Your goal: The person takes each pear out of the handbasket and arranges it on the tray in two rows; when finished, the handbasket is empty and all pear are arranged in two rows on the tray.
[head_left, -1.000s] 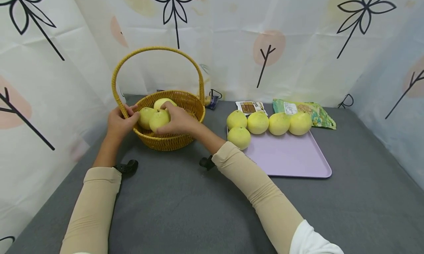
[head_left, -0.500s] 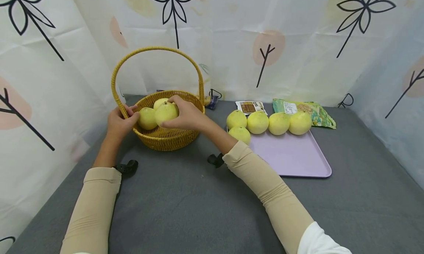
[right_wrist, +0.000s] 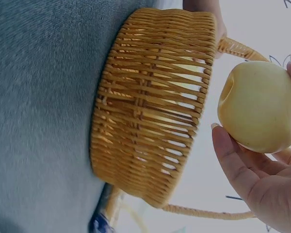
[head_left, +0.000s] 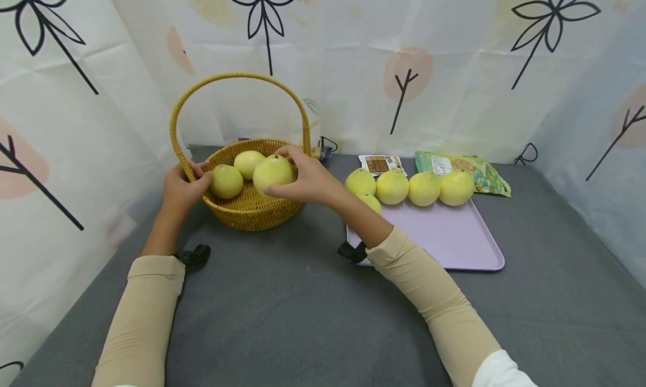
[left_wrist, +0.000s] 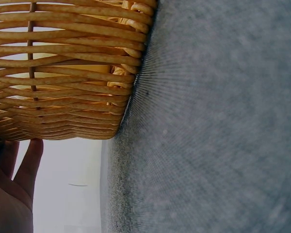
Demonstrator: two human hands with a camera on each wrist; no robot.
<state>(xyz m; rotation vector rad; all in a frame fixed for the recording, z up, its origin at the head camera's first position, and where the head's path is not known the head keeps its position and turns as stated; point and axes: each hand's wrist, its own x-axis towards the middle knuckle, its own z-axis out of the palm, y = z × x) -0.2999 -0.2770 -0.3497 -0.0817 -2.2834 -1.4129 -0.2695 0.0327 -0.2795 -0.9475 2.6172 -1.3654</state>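
Grey table [head_left: 282,314]; basket [head_left: 249,221] holds two yellow fruits [head_left: 226,182]; tray [head_left: 444,238] bears five.

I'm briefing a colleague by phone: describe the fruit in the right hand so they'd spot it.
Find the yellow wicker basket with the tall arched handle. At its right side, the right hand holds a round pale-yellow fruit. It alone is gripped; its two neighbours lie inside the basket.
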